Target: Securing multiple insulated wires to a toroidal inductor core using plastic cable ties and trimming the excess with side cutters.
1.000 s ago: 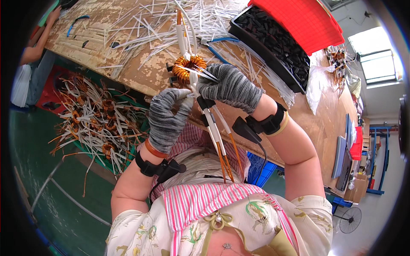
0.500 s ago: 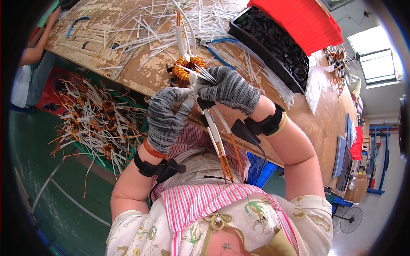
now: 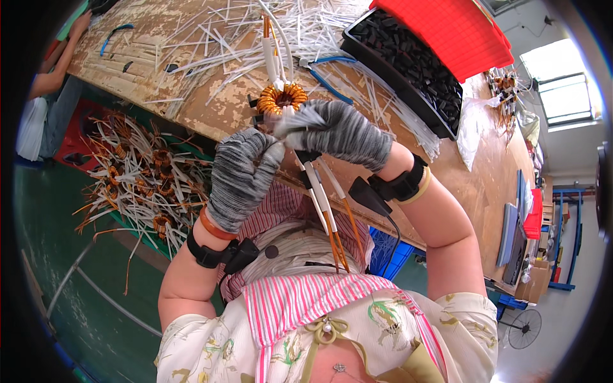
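Observation:
A toroidal coil wound with orange copper wire sits at the table's near edge. White-sleeved leads rise from its far side, and more sleeved leads with bare copper-coloured ends hang toward my lap. Just right of the coil's near side, my right hand, in a grey knit glove, is closed on several thin white plastic strips, blurred by motion. My left hand, gloved alike, is pinched near the right fingertips, below the coil. What lies between its fingers is too blurred to tell.
Loose white strips litter the wooden table. A black bin of small black parts stands at the far right beside a red crate. Left below the table lies a heap of coils. Another person's arm shows far left.
My left hand has moved slightly left and down, away from the coil. My right hand has shifted a little, and the strips in it have swung and blurred.

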`<state>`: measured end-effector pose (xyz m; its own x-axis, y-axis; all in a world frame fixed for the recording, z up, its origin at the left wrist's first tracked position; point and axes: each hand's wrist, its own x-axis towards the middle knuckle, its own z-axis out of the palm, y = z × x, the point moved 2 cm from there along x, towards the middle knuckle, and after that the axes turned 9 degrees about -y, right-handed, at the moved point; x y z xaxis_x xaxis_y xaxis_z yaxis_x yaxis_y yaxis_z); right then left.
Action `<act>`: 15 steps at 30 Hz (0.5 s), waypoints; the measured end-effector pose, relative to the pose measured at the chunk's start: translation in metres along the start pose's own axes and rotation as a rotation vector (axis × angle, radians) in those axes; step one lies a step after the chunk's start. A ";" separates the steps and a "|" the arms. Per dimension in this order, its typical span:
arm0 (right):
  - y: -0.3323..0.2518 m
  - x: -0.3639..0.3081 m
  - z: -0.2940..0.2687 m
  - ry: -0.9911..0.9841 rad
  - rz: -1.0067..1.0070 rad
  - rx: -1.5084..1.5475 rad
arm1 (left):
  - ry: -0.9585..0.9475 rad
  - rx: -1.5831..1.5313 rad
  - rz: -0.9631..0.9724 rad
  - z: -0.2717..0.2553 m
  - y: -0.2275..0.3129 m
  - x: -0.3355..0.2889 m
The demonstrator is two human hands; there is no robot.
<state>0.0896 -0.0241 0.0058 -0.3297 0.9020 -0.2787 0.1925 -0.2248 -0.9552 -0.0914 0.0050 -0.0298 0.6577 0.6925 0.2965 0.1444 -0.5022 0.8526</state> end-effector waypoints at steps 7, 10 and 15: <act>0.004 -0.008 -0.012 -0.125 0.200 -0.178 | 0.070 -0.320 -0.055 -0.016 0.015 -0.025; 0.005 -0.023 -0.009 0.043 0.107 0.015 | 0.070 -0.513 -0.117 -0.018 0.003 -0.021; 0.014 -0.038 0.033 0.006 0.108 0.505 | -0.114 -1.082 -0.172 -0.006 0.000 -0.003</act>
<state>0.0743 -0.0737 0.0000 -0.3274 0.8656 -0.3789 -0.2460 -0.4652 -0.8503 -0.0979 0.0065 -0.0281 0.7632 0.6299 0.1440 -0.4469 0.3537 0.8217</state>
